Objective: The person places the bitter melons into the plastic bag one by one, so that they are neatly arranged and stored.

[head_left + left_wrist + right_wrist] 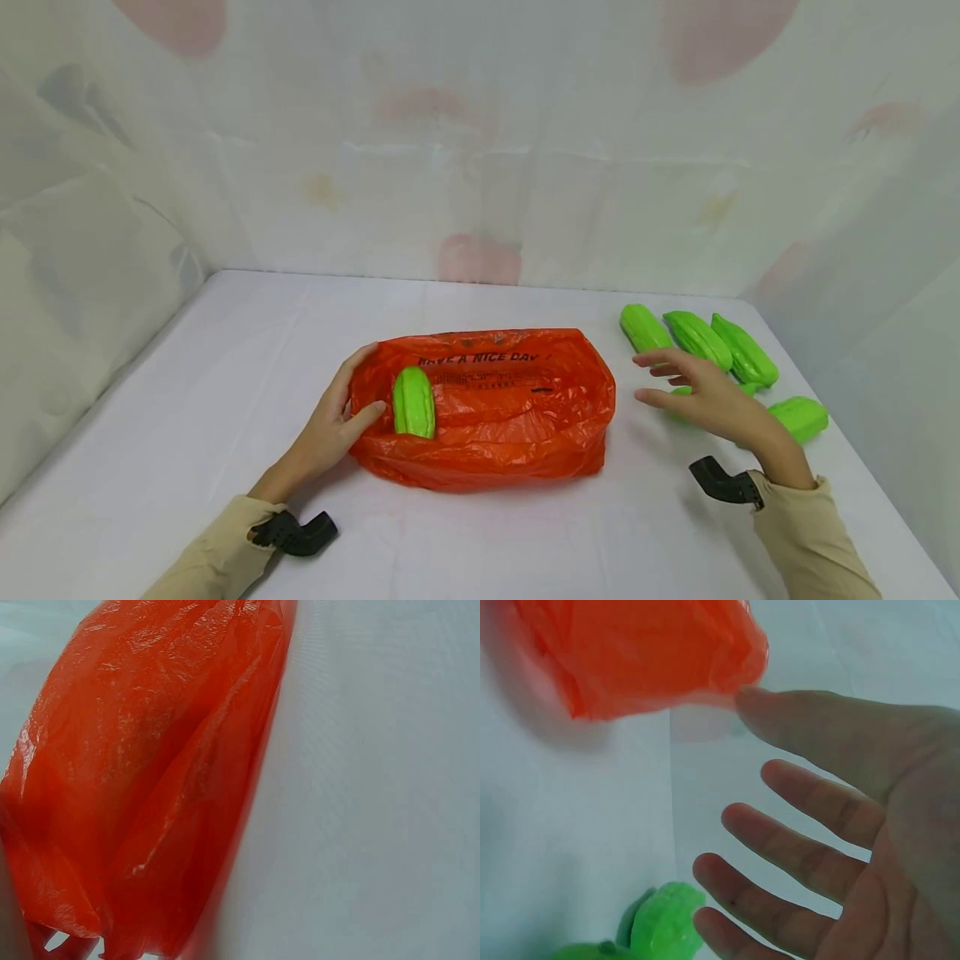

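Observation:
A red plastic bag (487, 450) with "HAVE A NICE DAY" lettering lies mouth-up at the middle of the table. One bright green, ridged, gourd-like vegetable (414, 402) is inside it, at the left end. My left hand (330, 429) holds the bag's left rim, thumb over the inside and fingers outside; the left wrist view shows mostly the bag's red side (142, 765). Just right of the bag, my right hand (697, 396) hovers over the table, fingers spread and holding nothing. In the right wrist view its thumb (817, 727) appears near the bag's edge.
Beyond the right hand lie several similar green vegetables, among them one at the back (645, 327), one beside it (699, 340) and one nearer the right edge (799, 418). Another is partly hidden behind the hand. A white cloth covers the table (525, 542); patterned sheeting (480, 192) hangs behind.

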A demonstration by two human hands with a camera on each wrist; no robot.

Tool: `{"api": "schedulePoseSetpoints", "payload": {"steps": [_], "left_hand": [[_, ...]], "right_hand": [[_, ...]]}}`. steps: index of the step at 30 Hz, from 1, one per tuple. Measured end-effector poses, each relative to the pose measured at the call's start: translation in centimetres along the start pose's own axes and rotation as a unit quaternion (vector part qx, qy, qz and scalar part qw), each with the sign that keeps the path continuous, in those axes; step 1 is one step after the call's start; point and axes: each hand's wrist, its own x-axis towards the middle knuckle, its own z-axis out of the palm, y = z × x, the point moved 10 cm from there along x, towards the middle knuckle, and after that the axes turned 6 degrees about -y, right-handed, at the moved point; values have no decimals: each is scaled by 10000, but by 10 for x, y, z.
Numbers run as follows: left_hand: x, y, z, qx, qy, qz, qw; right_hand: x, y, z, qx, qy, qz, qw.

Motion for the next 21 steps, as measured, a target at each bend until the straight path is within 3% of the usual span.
{"api": "schedulePoseSetpoints", "payload": {"steps": [5,21], "left_hand": [[0,2,0,17,-25,96,9999],[0,-1,0,-21,10,-31,10000]], "right_hand": [[-2,9,-1,-114,-100,46,9999],[-6,34,-8,-237,-241,224,9992]]}}
